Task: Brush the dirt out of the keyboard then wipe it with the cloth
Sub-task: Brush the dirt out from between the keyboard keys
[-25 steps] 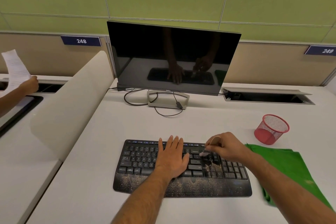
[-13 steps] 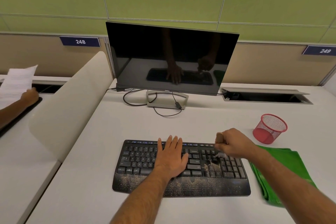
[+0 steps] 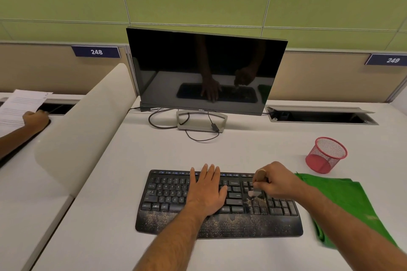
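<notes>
Two hands worked on the flat black plastic keyboard [image 3: 218,202], which lay on the pale table [image 3: 132,160] in front of the black monitor [image 3: 206,70]. Tan grit speckled the keyboard's palm rest and the keys right of centre. The left hand [image 3: 207,191] lay flat with straight fingers on the middle keys, steadying the board. The right hand [image 3: 275,180] pinched a small wooden-handled brush [image 3: 256,185], its pale bristles on the gritty keys. Done well, I judge, the strokes should be short, run along the key rows, and drive the grit one way off an edge, with the left hand pressing so nothing slides. The folded green cloth [image 3: 343,200] lay just right of the keyboard, and a red wire-mesh cup [image 3: 326,155] stood behind it. The monitor's lower bezel read "DELL"; partition labels read "248" [image 3: 96,51] and "249" [image 3: 392,60].
</notes>
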The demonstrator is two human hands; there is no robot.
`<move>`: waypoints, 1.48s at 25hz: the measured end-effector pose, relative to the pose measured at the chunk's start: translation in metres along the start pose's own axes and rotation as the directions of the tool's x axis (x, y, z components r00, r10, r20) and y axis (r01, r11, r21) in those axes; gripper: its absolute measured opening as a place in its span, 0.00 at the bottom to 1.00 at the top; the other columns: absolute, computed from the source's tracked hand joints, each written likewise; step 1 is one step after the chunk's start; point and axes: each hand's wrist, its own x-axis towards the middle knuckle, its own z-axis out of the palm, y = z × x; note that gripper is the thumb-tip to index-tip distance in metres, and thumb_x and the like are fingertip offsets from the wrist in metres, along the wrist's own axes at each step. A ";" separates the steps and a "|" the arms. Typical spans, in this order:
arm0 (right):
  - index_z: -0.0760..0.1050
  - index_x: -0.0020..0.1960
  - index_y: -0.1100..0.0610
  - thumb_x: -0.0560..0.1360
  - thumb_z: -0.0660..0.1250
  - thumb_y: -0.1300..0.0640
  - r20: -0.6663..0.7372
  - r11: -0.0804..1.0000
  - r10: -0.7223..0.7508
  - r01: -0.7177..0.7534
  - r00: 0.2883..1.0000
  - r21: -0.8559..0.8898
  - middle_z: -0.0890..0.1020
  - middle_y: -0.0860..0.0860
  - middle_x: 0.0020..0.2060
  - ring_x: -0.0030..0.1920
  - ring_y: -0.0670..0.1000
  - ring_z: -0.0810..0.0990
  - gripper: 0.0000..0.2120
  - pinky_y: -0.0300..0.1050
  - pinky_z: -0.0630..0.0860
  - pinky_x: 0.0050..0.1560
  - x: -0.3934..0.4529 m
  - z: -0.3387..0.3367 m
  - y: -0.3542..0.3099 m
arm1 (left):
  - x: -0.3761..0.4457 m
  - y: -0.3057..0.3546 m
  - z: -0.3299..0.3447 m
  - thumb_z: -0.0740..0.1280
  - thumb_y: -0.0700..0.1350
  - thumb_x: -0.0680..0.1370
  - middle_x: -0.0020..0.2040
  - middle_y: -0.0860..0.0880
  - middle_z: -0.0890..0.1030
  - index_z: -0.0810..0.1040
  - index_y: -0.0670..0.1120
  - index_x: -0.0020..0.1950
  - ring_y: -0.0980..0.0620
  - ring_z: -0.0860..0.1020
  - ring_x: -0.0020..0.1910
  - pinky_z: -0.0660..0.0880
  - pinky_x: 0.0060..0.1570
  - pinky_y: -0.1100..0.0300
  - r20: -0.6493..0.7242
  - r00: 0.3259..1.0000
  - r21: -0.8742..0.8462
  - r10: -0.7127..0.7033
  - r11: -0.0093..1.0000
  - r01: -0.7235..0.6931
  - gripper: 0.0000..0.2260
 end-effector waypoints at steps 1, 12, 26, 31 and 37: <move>0.80 0.35 0.51 0.71 0.70 0.53 -0.005 1.000 0.008 -0.008 1.000 -0.010 0.82 0.46 0.29 0.30 0.44 0.77 0.07 0.37 0.69 0.31 -0.001 -0.001 0.003 | 0.000 0.000 0.000 0.45 0.61 0.83 0.82 0.48 0.46 0.45 0.48 0.82 0.48 0.41 0.80 0.35 0.75 0.37 -0.001 1.000 0.001 -0.001 1.000 0.001 0.31; 0.79 0.30 0.50 0.70 0.71 0.58 -0.074 0.987 -0.031 0.042 0.997 0.153 0.82 0.50 0.29 0.29 0.43 0.75 0.10 0.41 0.70 0.33 -0.018 -0.002 0.010 | -0.005 0.002 0.000 0.45 0.60 0.83 0.82 0.48 0.45 0.44 0.48 0.82 0.48 0.40 0.80 0.37 0.75 0.36 -0.010 1.000 0.009 -0.001 1.000 0.001 0.30; 0.82 0.30 0.50 0.73 0.66 0.61 -0.389 0.943 0.306 -0.218 0.869 0.253 0.83 0.39 0.42 0.39 0.41 0.82 0.15 0.41 0.78 0.41 -0.013 0.005 -0.006 | -0.013 0.007 0.001 0.45 0.61 0.83 0.82 0.48 0.44 0.44 0.48 0.82 0.49 0.40 0.80 0.37 0.75 0.37 -0.022 1.000 0.009 -0.016 1.000 0.016 0.30; 0.73 0.19 0.46 0.70 0.64 0.62 -0.289 0.964 0.261 -0.232 0.921 0.133 0.85 0.43 0.34 0.30 0.42 0.80 0.22 0.33 0.71 0.30 -0.009 0.014 -0.012 | -0.015 0.009 0.000 0.44 0.61 0.83 0.82 0.48 0.44 0.44 0.48 0.82 0.49 0.40 0.80 0.36 0.75 0.38 -0.029 0.999 0.006 -0.027 1.000 0.027 0.30; 0.80 0.28 0.48 0.71 0.66 0.64 -0.303 0.981 0.158 -0.115 0.940 0.155 0.83 0.43 0.30 0.29 0.44 0.79 0.16 0.40 0.73 0.29 -0.019 0.007 -0.005 | -0.018 0.011 0.003 0.44 0.61 0.83 0.82 0.48 0.44 0.44 0.49 0.82 0.48 0.40 0.80 0.38 0.75 0.37 -0.032 0.998 0.010 -0.052 0.999 0.052 0.30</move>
